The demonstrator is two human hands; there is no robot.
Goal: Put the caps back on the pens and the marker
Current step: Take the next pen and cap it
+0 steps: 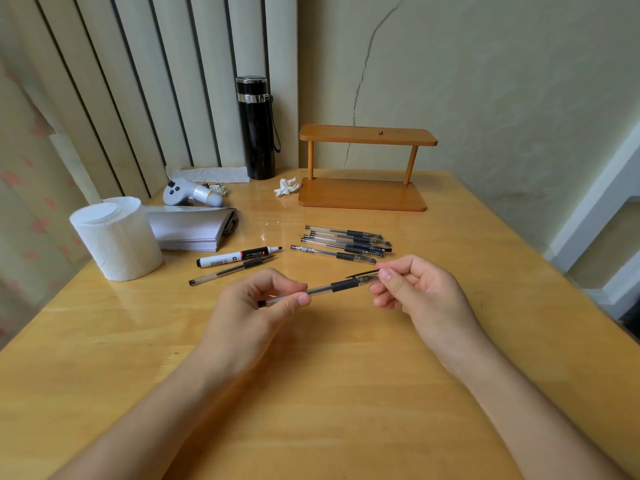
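A clear gel pen (pixel 325 288) with a black grip is held level above the wooden table. My left hand (pixel 263 306) pinches its rear barrel. My right hand (pixel 412 289) grips a clear cap (pixel 369 277) that sits over the pen's tip end, its black clip pointing left. Behind the hands, several clear pens (pixel 346 242) with caps on lie side by side. To the left lie a white marker (pixel 239 256) with its black tip bare and an uncapped gel pen (pixel 232 270). I see no loose caps on the table.
A toilet paper roll (pixel 116 237), a grey notebook (pixel 194 228) and a white controller (pixel 192 194) are at the left. A black flask (pixel 256 128), a crumpled tissue (pixel 285 187) and a small wooden shelf (pixel 363 168) stand at the back by the wall.
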